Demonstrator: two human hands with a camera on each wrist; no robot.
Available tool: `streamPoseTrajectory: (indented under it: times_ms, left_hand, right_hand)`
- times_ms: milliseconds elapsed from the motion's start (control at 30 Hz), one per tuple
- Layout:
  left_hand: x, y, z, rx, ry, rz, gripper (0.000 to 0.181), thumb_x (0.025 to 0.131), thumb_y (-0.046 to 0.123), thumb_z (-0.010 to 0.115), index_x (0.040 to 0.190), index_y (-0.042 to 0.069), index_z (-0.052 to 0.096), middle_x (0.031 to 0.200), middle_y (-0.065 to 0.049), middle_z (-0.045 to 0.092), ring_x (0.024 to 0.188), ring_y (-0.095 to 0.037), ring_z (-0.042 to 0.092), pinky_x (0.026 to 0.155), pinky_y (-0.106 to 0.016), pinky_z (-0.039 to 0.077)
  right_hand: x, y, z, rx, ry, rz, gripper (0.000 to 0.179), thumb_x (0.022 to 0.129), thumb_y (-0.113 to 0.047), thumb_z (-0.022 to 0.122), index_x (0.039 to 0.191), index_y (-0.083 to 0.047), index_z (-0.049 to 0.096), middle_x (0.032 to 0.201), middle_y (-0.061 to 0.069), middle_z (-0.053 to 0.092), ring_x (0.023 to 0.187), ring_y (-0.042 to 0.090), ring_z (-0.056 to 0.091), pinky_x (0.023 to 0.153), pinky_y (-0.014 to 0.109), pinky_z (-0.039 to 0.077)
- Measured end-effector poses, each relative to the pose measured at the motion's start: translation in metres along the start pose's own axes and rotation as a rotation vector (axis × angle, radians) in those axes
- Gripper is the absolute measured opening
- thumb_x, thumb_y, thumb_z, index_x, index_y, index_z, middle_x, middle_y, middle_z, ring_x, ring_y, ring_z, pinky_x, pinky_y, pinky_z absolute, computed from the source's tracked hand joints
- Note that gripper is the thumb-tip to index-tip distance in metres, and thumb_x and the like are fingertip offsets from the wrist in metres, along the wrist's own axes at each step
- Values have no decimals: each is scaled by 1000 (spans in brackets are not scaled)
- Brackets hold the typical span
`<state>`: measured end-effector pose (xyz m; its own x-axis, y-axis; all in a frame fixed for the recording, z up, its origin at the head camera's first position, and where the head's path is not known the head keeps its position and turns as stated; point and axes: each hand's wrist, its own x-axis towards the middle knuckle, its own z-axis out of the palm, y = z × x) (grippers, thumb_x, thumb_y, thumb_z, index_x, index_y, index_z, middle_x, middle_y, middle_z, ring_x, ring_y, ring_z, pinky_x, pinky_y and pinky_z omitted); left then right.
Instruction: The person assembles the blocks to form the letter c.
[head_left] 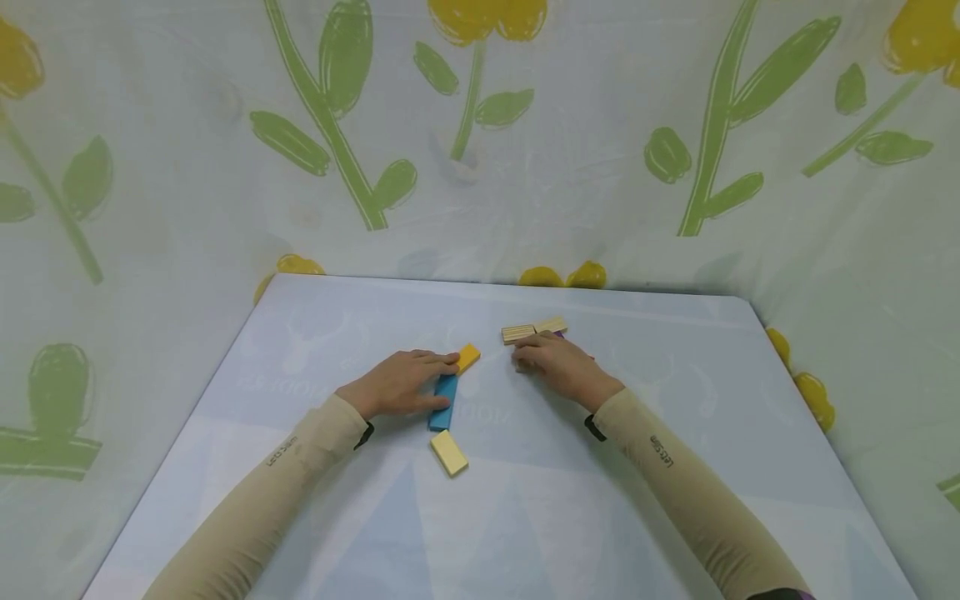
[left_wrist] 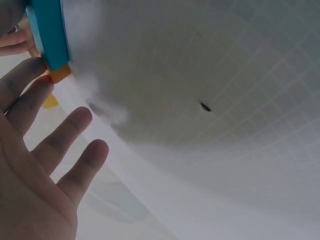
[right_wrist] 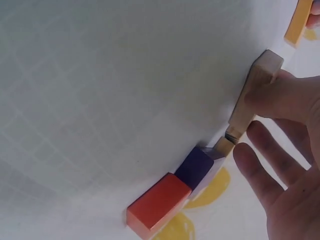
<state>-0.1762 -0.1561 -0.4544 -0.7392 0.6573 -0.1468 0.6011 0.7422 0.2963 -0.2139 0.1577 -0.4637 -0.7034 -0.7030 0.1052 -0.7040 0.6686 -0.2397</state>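
Seven blocks out, partway I'd guess: left hand (head_left: 405, 385) touches the blue block (head_left: 446, 387), fingers loose, orange block (head_left: 470, 357) just ahead, pale yellow block (head_left: 449, 454) nearer the body. Right hand (head_left: 558, 364) pinches a wooden block (head_left: 517, 335); second wooden block (head_left: 552, 324), purple block (right_wrist: 195, 169), red block (right_wrist: 159, 201) run past it. Gap between hands isn't filled.

the blue block (head_left: 441, 418) and orange block (head_left: 470, 357) are plain, the wooden block (head_left: 517, 334) finely striped.
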Motion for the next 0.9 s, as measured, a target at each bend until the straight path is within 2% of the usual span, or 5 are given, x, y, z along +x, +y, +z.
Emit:
streamPoseTrajectory:
  times_ms: [267,467,667,900]
  left_hand:
    - [-1,0,-1,5,6,8,61,97,45,66,148,12,54,161,1,39,142,-29,43,115,-49,37]
    - [-1,1,-2,7,9,13,61,97,44,66,148,11,54,160,-1,39,142,-29,44,115,-48,37]
    - [0,1,-2,5,11,13,61,97,43,67,147,11,54,160,-1,39,141,-29,44,115,-48,38]
    - [-1,1,-2,-6,8,12,61,97,44,67,147,11,55,160,-1,40,142,-28,44,115,-48,37]
  right_hand:
    - [-3,-3,-1,-60,39,-20,28,92,-3,73,119,-11,74,123,8,68,112,27,62,97,39,53]
    - [-4,-4,-1,-89,40,0,23,94,-14,74,118,-11,74,117,7,70,103,25,61,91,37,53]
    - [-5,-7,-2,-68,15,30,23,95,-18,73,117,-11,73,116,6,68,103,22,62,90,36,54]
    - [-5,-8,-2,-44,-9,47,25,96,-15,71,120,-9,72,118,7,67,105,20,66,91,36,56]
